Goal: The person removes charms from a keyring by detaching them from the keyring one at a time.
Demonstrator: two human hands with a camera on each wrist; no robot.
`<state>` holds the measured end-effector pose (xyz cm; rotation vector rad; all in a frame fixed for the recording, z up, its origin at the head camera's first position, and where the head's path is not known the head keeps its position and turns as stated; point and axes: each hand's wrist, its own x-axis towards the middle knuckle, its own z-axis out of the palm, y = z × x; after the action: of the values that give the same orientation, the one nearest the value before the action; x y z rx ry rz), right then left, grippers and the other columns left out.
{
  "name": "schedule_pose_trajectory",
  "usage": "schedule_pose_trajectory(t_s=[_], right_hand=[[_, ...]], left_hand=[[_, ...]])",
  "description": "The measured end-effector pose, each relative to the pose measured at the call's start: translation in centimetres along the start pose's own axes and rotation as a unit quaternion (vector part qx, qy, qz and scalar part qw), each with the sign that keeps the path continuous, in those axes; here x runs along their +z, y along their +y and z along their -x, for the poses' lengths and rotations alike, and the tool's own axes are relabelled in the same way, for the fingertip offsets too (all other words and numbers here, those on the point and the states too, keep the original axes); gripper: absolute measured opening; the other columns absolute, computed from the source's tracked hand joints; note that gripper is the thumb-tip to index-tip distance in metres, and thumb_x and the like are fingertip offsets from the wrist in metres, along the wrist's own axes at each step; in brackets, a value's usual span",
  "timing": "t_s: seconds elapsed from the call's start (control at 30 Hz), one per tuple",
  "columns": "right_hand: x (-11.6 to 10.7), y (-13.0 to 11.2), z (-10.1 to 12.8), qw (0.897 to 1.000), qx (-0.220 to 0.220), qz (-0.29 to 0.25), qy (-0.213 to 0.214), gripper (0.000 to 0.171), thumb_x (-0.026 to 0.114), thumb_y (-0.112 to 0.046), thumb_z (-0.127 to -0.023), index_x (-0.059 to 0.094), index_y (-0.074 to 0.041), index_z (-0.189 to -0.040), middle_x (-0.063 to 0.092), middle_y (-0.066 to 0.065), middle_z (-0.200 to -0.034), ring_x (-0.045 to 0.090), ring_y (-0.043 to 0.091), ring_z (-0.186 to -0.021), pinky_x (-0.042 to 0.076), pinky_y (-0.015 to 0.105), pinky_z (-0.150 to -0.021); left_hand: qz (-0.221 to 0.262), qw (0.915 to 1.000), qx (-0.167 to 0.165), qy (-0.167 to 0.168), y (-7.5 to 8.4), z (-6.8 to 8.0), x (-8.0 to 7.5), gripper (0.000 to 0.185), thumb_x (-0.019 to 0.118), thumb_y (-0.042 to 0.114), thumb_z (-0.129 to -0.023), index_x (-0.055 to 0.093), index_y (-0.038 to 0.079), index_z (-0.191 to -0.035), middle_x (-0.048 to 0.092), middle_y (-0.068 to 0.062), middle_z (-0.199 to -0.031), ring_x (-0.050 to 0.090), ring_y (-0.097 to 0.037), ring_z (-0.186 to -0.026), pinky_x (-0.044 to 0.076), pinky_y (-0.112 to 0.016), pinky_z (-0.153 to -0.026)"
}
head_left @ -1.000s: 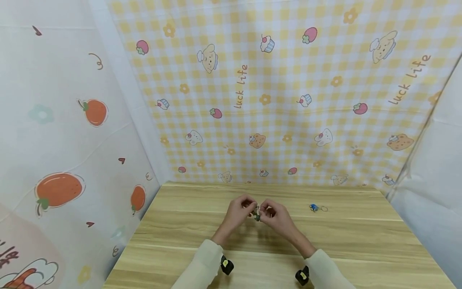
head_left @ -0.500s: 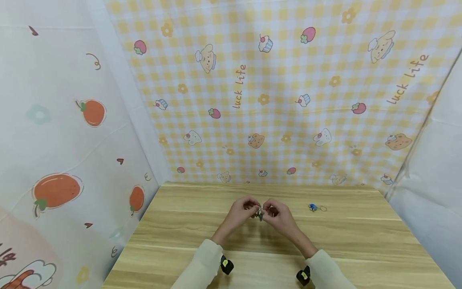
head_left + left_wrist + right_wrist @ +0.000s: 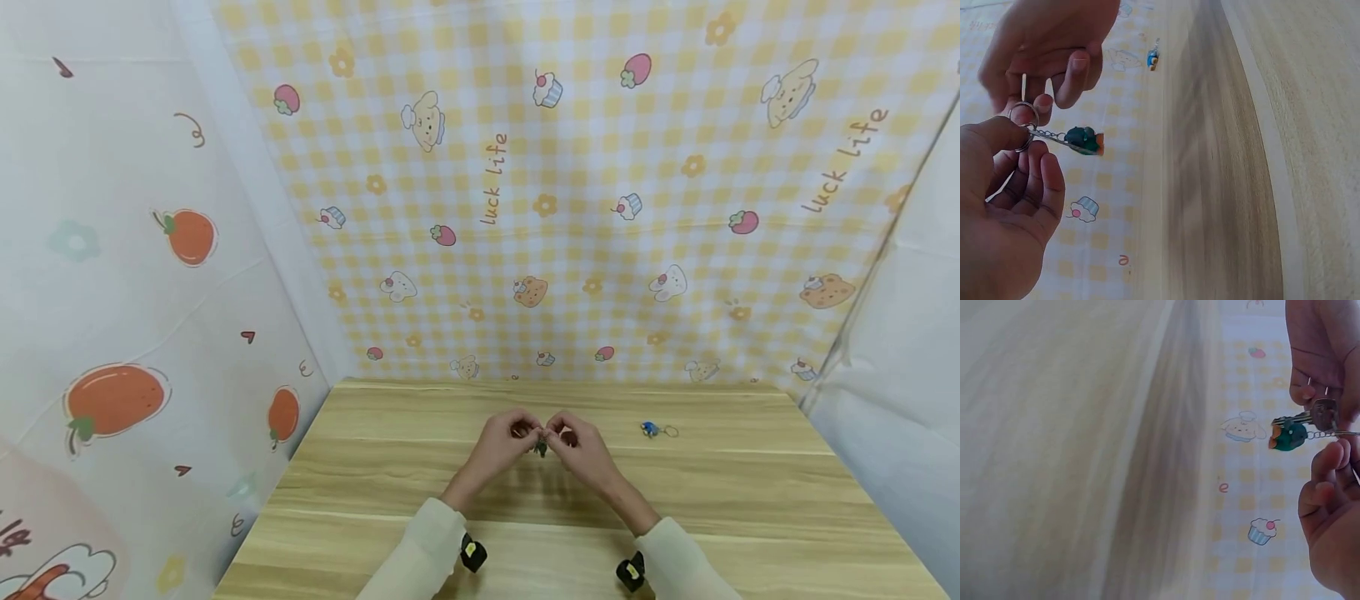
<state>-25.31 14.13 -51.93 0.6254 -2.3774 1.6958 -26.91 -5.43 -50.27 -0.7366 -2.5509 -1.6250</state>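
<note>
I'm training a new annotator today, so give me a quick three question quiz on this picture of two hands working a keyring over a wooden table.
1. True or false: both hands hold the keyring with the green charm above the wooden table.
2. What lies on the table beyond the right hand? A) a blue charm keyring B) a pair of scissors C) a cup
3. Fill in: the left hand pinches the metal ____ from which the chain hangs.

Key: 1 true; 2 A, the blue charm keyring; 3 ring.
</note>
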Motion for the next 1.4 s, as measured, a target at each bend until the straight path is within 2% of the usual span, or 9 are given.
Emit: schedule_pose_trajectory(t_s=[0.1,0.23,0.43,0.53,0.63,0.7,0.97,1.27,1.4], right_hand=[[0.0,-0.1,-0.2,1.000,0.011,0.002,0.006,0.009,0.063,-0.010,-0.107,0.068,-0.007,-0.099,0.067,0.010,-0.091,0.054,0.007,-0.058,0.044,0.022,-0.052],[-0.2,0.1,-0.3,1.000,0.011,-0.002,0.007,0.011,0.062,-0.003,-0.104,0.068,-0.008,-0.097,0.066,0.008,-0.094,0.062,0.012,-0.067,0.048,0.021,-0.059],[-0.5,0.1,0.0,0.998,0.020,-0.054,-0.023,0.007,0.060,-0.005,-0.107,0.067,-0.004,-0.104,0.062,0.012,-0.093,0.046,0.004,-0.049,0.045,0.026,-0.046],[-0.6,0.0,0.0,0.997,0.028,-0.065,-0.031,0.007,0.060,-0.006,-0.107,0.066,-0.004,-0.106,0.062,0.012,-0.094,0.047,0.011,-0.046,0.049,0.035,-0.046],[-0.5,0.0,0.0,0.997,0.038,-0.064,-0.032,0.006,0.061,-0.006,-0.107,0.067,-0.004,-0.106,0.063,0.013,-0.095,0.050,0.026,-0.046,0.052,0.043,-0.048],[-0.5,0.1,0.0,0.996,0.045,-0.064,-0.035,0.006,0.061,-0.006,-0.106,0.067,-0.003,-0.106,0.063,0.015,-0.096,0.052,0.031,-0.047,0.054,0.045,-0.049],[-0.7,-0.1,-0.1,0.996,0.057,-0.058,-0.048,0.018,0.058,-0.013,-0.110,0.067,0.001,-0.105,0.069,0.024,-0.089,0.054,0.011,-0.050,0.053,0.032,-0.050],[-1.2,-0.7,-0.6,0.991,0.100,-0.060,-0.071,0.016,0.056,-0.009,-0.107,0.063,0.005,-0.105,0.066,0.028,-0.087,0.047,0.008,-0.050,0.047,0.031,-0.048],[-1.3,-0.7,-0.8,0.988,0.112,-0.065,-0.085,0.025,0.057,-0.014,-0.108,0.062,0.010,-0.107,0.065,0.019,-0.080,0.047,0.007,-0.051,0.042,0.025,-0.048]], left_hand=[[-0.022,0.9996,0.016,0.004,0.1,0.0,0.1,0.006,0.071,0.007,-0.101,0.076,0.006,-0.104,0.074,-0.008,-0.099,0.062,-0.002,-0.081,0.056,-0.019,-0.072],[-0.014,0.9998,0.014,0.004,0.0,0.0,0.2,0.006,0.070,0.009,-0.103,0.076,0.007,-0.105,0.074,-0.008,-0.097,0.062,-0.002,-0.078,0.056,-0.020,-0.069],[0.010,0.9999,0.006,0.004,0.0,0.2,0.0,0.008,0.068,0.010,-0.104,0.076,0.008,-0.107,0.074,-0.009,-0.094,0.066,-0.008,-0.074,0.056,-0.021,-0.066],[0.015,0.9999,0.007,0.002,0.0,0.2,-0.1,0.009,0.068,0.011,-0.105,0.076,0.008,-0.107,0.074,-0.009,-0.094,0.066,-0.008,-0.075,0.056,-0.021,-0.066],[0.018,0.9998,0.008,-0.001,-0.1,0.3,-0.2,0.009,0.068,0.011,-0.104,0.076,0.008,-0.108,0.074,-0.008,-0.094,0.066,-0.006,-0.076,0.057,-0.022,-0.067],[0.016,0.9998,0.012,0.000,-0.1,0.2,-0.3,0.008,0.069,0.011,-0.104,0.076,0.008,-0.107,0.074,-0.008,-0.094,0.065,-0.004,-0.076,0.057,-0.022,-0.068],[-0.042,0.9969,0.065,0.012,0.1,0.2,-0.3,0.006,0.071,0.008,-0.102,0.076,0.009,-0.106,0.075,-0.007,-0.101,0.067,-0.006,-0.086,0.059,-0.022,-0.077],[-0.074,0.9937,0.084,0.011,0.1,0.2,-0.1,0.006,0.072,0.008,-0.102,0.076,0.009,-0.105,0.075,-0.006,-0.100,0.069,-0.011,-0.085,0.059,-0.021,-0.077],[-0.076,0.9930,0.090,0.010,0.3,0.2,-0.2,0.006,0.072,0.006,-0.101,0.076,0.008,-0.105,0.075,-0.006,-0.099,0.069,-0.011,-0.085,0.059,-0.021,-0.077]])
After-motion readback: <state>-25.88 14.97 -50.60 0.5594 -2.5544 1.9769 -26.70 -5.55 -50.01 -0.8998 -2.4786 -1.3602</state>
